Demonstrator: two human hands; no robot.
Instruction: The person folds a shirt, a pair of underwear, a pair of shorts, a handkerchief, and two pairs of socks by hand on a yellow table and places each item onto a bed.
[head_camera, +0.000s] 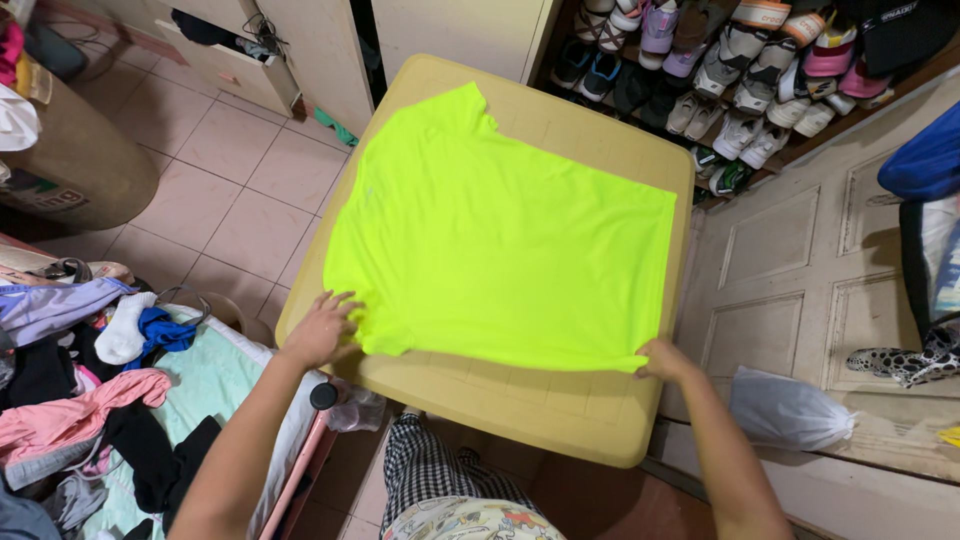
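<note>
A neon yellow-green short-sleeved shirt of thin smooth fabric (500, 250) lies spread flat on the square tan plastic surface (600, 420). The left hand (322, 328) rests open, palm down, on the near sleeve corner, pressing it flat. The right hand (662, 360) has its grip closed, pinching the shirt's hem corner at the surface's near edge. The step in hand looks like smoothing and squaring the shirt. Left of the left hand, a heap of mixed clothes (90, 400) lies on a bed; beyond the right hand stand rows of shoes (740, 80).
</note>
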